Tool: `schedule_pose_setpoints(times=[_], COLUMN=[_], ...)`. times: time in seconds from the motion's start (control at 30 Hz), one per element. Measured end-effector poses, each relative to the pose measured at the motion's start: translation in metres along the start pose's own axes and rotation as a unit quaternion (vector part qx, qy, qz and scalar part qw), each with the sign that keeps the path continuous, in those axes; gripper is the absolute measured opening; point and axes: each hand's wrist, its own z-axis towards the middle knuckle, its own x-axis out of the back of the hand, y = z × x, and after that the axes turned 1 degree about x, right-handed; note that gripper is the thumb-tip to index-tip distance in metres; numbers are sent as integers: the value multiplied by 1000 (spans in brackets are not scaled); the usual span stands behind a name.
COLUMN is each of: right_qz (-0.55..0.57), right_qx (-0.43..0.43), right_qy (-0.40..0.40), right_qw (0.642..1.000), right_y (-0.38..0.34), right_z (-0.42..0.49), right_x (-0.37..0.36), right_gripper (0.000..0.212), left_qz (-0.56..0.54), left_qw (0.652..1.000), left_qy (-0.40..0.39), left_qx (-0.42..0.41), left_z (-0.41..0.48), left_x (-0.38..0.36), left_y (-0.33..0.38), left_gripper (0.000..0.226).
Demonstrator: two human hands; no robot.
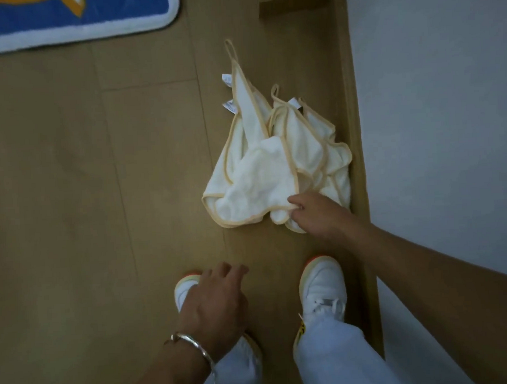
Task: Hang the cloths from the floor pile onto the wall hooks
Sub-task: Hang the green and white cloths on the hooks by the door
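Observation:
A pile of white cloths (263,173) with pale yellow trim and thin hanging loops lies on the wooden floor next to the wall. My right hand (315,215) reaches down to the near edge of the pile and pinches the hem of a cloth between thumb and fingers. My left hand (214,299) hovers above my left shoe with relaxed, spread fingers and holds nothing; a silver bracelet sits on its wrist. No wall hooks are in view.
A white wall (435,94) with a wooden skirting strip runs along the right. A blue rug (70,19) with a white border lies at the top left. My two white shoes (322,288) stand just below the pile.

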Motion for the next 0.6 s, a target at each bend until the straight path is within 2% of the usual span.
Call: schedule_pose_setpoints(times=[0.17,0.37,0.47,0.6], right_qz=[16,64,63,-5], right_qx=[55,118,146,177], right_qy=[13,43,23,-5], right_qw=[998,990,987,984], right_y=[-51,-141,-185,-256], right_z=[-48,-148,-220,-334], right_x=[22,101,143,214], right_gripper=[42,31,26,22], left_qz=[16,3,-25,31], left_qw=[999,995,990,974], left_qy=[22,104,135,220], left_qx=[17,-4,-34,-53], left_z=[-14,-59,-108,-197], left_x=[46,150,219,316], left_y=[7,47,76,125], left_gripper=[50,52,56,51])
